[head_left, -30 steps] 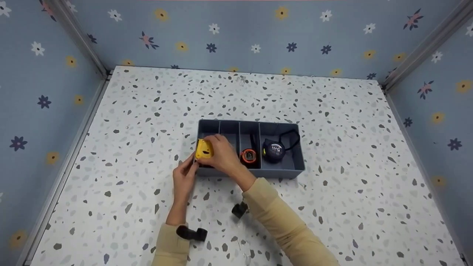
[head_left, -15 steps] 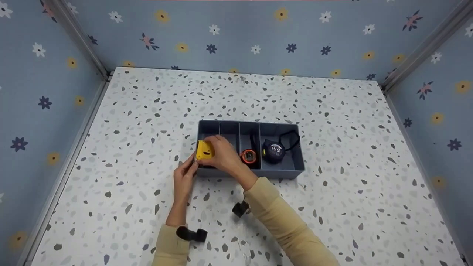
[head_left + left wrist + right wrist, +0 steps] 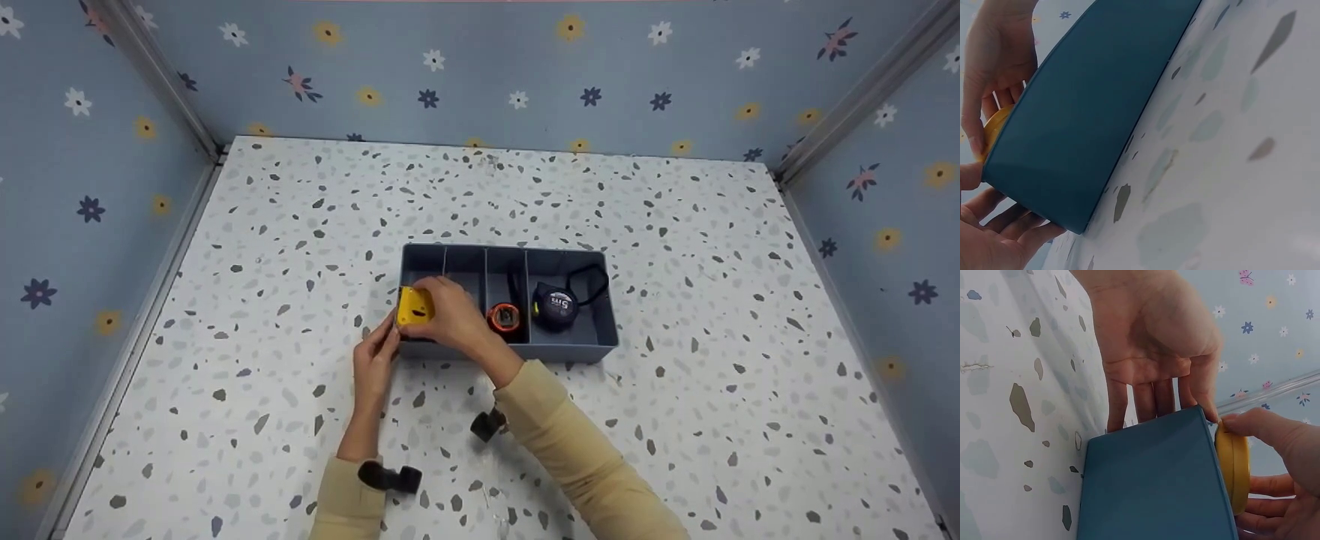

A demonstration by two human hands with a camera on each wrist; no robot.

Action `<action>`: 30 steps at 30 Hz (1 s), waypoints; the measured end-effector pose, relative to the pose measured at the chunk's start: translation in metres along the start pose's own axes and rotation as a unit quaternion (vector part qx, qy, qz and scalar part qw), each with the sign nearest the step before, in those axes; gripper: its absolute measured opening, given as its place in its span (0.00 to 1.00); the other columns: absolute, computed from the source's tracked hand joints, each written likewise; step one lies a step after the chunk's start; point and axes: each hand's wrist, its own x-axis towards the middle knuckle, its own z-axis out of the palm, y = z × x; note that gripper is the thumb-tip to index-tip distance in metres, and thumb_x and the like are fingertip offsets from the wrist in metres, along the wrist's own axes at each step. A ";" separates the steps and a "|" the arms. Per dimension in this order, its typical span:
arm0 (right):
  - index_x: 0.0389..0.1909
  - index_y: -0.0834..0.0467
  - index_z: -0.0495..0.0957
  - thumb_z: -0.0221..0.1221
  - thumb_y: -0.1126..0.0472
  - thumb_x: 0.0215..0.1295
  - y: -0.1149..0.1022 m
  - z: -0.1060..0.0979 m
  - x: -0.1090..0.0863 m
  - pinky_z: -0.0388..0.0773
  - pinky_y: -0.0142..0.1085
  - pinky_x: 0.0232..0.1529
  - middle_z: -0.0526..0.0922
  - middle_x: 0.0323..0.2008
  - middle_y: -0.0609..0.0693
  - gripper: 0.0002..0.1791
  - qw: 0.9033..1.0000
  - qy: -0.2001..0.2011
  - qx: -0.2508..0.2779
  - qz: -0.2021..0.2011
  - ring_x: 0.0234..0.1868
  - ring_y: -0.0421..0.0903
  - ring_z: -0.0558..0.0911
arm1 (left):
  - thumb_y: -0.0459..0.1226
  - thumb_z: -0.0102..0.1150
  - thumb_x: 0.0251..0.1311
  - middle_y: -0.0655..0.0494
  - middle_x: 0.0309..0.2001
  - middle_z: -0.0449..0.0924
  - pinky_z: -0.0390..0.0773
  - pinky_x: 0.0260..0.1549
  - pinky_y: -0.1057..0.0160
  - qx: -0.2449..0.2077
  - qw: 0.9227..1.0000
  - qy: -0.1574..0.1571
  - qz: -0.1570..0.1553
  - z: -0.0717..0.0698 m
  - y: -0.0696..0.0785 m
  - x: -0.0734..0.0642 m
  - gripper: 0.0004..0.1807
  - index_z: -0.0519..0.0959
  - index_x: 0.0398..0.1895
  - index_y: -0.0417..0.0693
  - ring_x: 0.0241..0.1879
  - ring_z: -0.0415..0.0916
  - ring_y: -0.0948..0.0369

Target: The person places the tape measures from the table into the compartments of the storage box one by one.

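A grey-blue box (image 3: 510,352) with compartments sits mid-table. My right hand (image 3: 459,319) grips a yellow flat case (image 3: 415,306) with a dark mark on its face, thumb and fingers at its edges. This case sits at the box's left end, at the leftmost compartment, and in the right wrist view part of it stands above the rim. With my left hand (image 3: 373,367) I hold the box's near left corner, thumb at the rim and fingers (image 3: 1033,225) against the outer wall. My right hand hides the second compartment's near part.
A black stopwatch-like device (image 3: 504,318) with an orange ring lies in the third compartment. The widest, rightmost compartment holds a dark tape measure (image 3: 556,307) with a looped strap. Flowered panels (image 3: 480,75) enclose the speckled table (image 3: 712,300) at the back and both sides.
The yellow case has shifted slightly toward the near side of the box, in my right hand. My left hand has stayed at the box corner.
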 end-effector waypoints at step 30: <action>0.50 0.60 0.71 0.67 0.49 0.42 -0.006 0.005 -0.005 0.72 0.32 0.36 0.76 0.42 0.51 0.33 1.000 -0.012 -0.021 0.005 0.35 0.43 0.73 | 0.38 0.37 0.67 0.50 0.60 0.64 0.66 0.53 0.62 -0.040 0.999 -0.011 0.013 0.001 -0.007 0.000 0.20 0.64 0.60 0.39 0.58 0.62 0.59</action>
